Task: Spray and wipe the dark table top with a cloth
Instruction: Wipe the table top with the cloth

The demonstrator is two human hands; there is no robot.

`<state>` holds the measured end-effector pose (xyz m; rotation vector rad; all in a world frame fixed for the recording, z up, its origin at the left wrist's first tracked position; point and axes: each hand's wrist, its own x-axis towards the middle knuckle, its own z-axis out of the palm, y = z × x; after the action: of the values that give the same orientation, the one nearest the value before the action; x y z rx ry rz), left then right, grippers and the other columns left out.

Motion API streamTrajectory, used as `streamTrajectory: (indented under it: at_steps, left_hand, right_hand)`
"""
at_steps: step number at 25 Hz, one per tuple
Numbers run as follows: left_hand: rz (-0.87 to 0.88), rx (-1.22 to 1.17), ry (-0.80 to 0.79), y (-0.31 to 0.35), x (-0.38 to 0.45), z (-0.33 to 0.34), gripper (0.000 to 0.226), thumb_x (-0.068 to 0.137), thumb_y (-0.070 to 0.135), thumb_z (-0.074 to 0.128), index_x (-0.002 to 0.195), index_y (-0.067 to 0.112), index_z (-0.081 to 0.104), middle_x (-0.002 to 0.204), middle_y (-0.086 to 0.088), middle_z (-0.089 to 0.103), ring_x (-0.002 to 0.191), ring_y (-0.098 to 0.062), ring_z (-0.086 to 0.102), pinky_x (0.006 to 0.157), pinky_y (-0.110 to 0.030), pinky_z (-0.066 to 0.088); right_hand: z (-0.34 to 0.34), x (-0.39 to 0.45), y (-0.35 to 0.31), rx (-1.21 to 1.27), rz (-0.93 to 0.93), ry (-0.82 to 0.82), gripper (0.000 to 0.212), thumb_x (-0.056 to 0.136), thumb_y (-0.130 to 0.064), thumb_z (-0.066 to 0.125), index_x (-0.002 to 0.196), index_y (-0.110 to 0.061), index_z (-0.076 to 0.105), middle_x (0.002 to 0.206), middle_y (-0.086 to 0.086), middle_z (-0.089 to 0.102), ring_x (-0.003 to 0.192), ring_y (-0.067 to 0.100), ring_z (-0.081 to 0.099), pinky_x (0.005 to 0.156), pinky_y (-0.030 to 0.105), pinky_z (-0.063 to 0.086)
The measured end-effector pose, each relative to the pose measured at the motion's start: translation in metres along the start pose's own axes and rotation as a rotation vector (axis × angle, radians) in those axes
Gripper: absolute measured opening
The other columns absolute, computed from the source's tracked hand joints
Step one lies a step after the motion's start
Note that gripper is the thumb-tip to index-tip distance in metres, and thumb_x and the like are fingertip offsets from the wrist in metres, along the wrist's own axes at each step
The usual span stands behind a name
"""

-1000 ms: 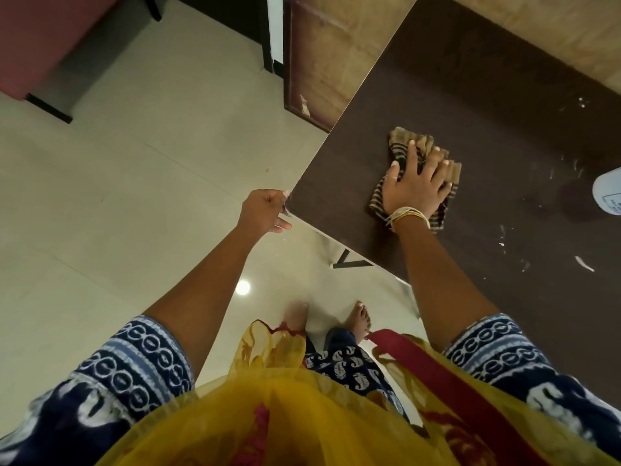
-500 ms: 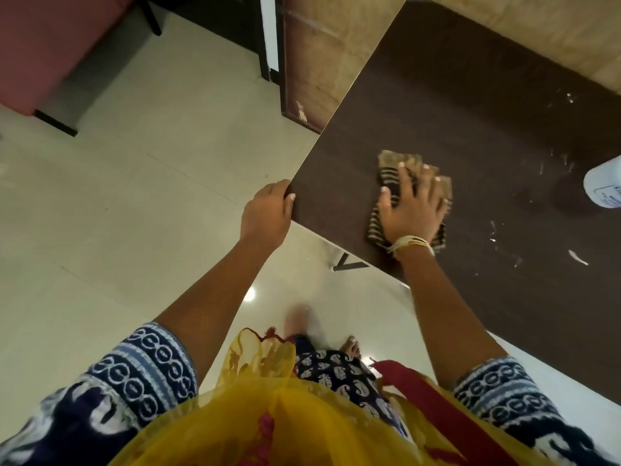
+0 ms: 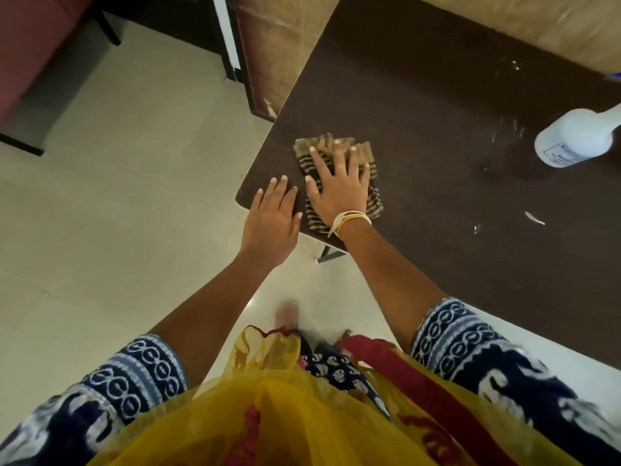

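Where the dark table top comes to its near corner, a striped cloth lies flat beneath the right hand, fingers spread and straight, pressing it down; just beside it the left hand rests flat on the corner, fingers extended, gripping nothing; a white spray bottle stands well apart at the right edge among pale streaks.

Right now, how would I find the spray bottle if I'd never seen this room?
Start at the dark brown table top and follow it to its far right side. There stands the white plastic spray bottle with a printed label. It is the only tall white thing there; the striped brown cloth lies flat under the right hand.
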<state>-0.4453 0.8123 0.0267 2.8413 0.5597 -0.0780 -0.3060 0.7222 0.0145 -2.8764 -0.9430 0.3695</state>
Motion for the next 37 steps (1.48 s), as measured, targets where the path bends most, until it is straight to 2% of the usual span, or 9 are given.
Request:
streamTrajectory:
  at_steps: [3, 9, 13, 20, 26, 29, 31, 34, 37]
  left_hand:
    - [0.007, 0.068, -0.027, 0.013, -0.004, -0.002, 0.052, 0.104, 0.034, 0.034, 0.149, 0.009, 0.034, 0.159, -0.012, 0.027, 0.149, -0.028, 0.02, 0.12, -0.041, 0.015]
    - [0.069, 0.017, -0.102, 0.087, 0.007, 0.007, 0.058, 0.104, 0.04, 0.025, 0.155, 0.012, 0.02, 0.164, -0.007, 0.014, 0.152, -0.025, 0.008, 0.122, -0.038, 0.007]
    - [0.121, 0.04, -0.152, 0.116, 0.0, 0.021, 0.059, 0.104, 0.041, 0.025, 0.156, 0.013, 0.015, 0.164, -0.007, 0.009, 0.152, -0.024, 0.005, 0.122, -0.038, 0.007]
    - [0.11, 0.083, -0.136, 0.107, -0.023, 0.035, 0.062, 0.103, 0.036, 0.031, 0.156, 0.011, 0.013, 0.164, -0.01, 0.01, 0.152, -0.025, 0.007, 0.122, -0.043, 0.013]
    - [0.069, 0.18, -0.154, 0.114, -0.025, 0.04, 0.061, 0.105, 0.039, 0.02, 0.156, 0.012, 0.0, 0.165, -0.008, -0.001, 0.152, -0.026, 0.0, 0.123, -0.043, 0.011]
    - [0.032, 0.19, -0.173, 0.121, -0.025, 0.038, 0.06, 0.105, 0.034, 0.023, 0.156, 0.011, 0.002, 0.165, -0.01, 0.0, 0.152, -0.029, 0.001, 0.123, -0.044, 0.012]
    - [0.015, 0.157, -0.189, 0.131, -0.024, 0.029, 0.059, 0.105, 0.028, 0.032, 0.155, 0.009, 0.01, 0.164, -0.014, 0.007, 0.151, -0.031, 0.007, 0.122, -0.043, 0.014]
    - [0.019, -0.011, -0.139, 0.159, -0.018, 0.012, 0.048, 0.1, 0.02, 0.046, 0.146, 0.009, 0.037, 0.153, -0.017, 0.034, 0.14, -0.033, 0.036, 0.115, -0.04, 0.031]
    - [-0.047, -0.298, -0.129, 0.192, -0.005, 0.002, 0.036, 0.099, 0.02, 0.047, 0.133, 0.014, 0.054, 0.133, -0.011, 0.056, 0.116, -0.029, 0.057, 0.093, -0.037, 0.048]
  right_hand:
    - [-0.008, 0.003, 0.052, 0.023, 0.0, 0.053, 0.058, 0.094, -0.058, 0.03, 0.15, -0.043, 0.025, 0.162, 0.004, 0.018, 0.149, 0.032, 0.014, 0.117, 0.059, 0.014]
    - [-0.027, -0.067, 0.218, 0.121, 0.609, 0.157, 0.061, 0.092, -0.057, 0.031, 0.151, -0.042, 0.023, 0.163, 0.005, 0.013, 0.149, 0.032, 0.01, 0.118, 0.057, 0.01]
    - [-0.021, -0.078, 0.201, 0.201, 0.847, 0.129, 0.062, 0.095, -0.055, 0.027, 0.154, -0.038, 0.016, 0.164, 0.008, 0.005, 0.149, 0.036, 0.002, 0.117, 0.06, 0.005]
    - [0.007, -0.086, 0.105, 0.023, 0.068, 0.055, 0.059, 0.094, -0.056, 0.031, 0.151, -0.041, 0.025, 0.162, 0.005, 0.017, 0.149, 0.035, 0.013, 0.116, 0.059, 0.013]
    - [-0.005, -0.143, 0.252, 0.117, 0.549, 0.198, 0.059, 0.091, -0.054, 0.035, 0.149, -0.043, 0.029, 0.162, 0.005, 0.021, 0.149, 0.032, 0.016, 0.117, 0.057, 0.014]
    - [-0.008, -0.16, 0.267, 0.165, 0.715, 0.207, 0.055, 0.096, -0.048, 0.033, 0.15, -0.039, 0.027, 0.163, 0.005, 0.015, 0.15, 0.033, 0.01, 0.119, 0.055, 0.011]
    - [-0.007, -0.155, 0.254, 0.248, 0.747, 0.318, 0.051, 0.097, -0.041, 0.036, 0.146, -0.028, 0.042, 0.159, 0.009, 0.028, 0.147, 0.034, 0.019, 0.12, 0.05, 0.015]
    - [-0.025, -0.148, 0.227, 0.569, 0.723, 0.481, 0.055, 0.093, -0.04, 0.03, 0.13, -0.01, 0.059, 0.14, 0.013, 0.053, 0.135, 0.032, 0.041, 0.116, 0.043, 0.027]
    - [-0.052, -0.137, 0.21, 1.129, 0.792, 0.417, 0.048, 0.094, -0.035, 0.039, 0.131, -0.011, 0.058, 0.132, 0.011, 0.059, 0.124, 0.028, 0.052, 0.11, 0.037, 0.036]
